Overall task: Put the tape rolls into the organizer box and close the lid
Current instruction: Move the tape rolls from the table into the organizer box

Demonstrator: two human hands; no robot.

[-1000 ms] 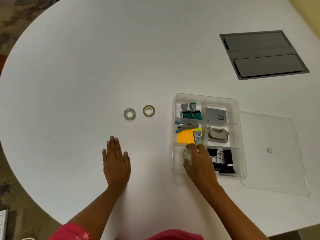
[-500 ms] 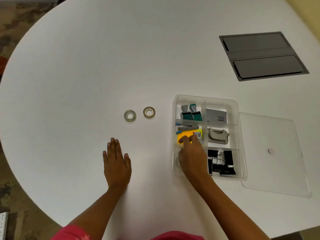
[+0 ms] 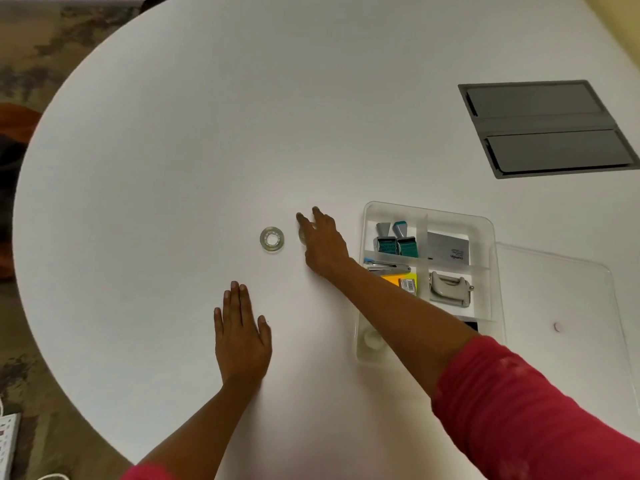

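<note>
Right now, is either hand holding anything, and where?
Left hand lies flat on the table, empty. Right hand covers a tape roll; whether it is gripped cannot be told.

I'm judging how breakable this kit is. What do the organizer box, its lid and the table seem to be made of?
The organizer box looks like clear, glossy rigid plastic: its contents show through the walls and dividers. The lid seems to be the same transparent plastic, since the table shows through it, with a small pale knob. The table is white with a smooth matte look, perhaps laminate, though the core cannot be told.
</note>
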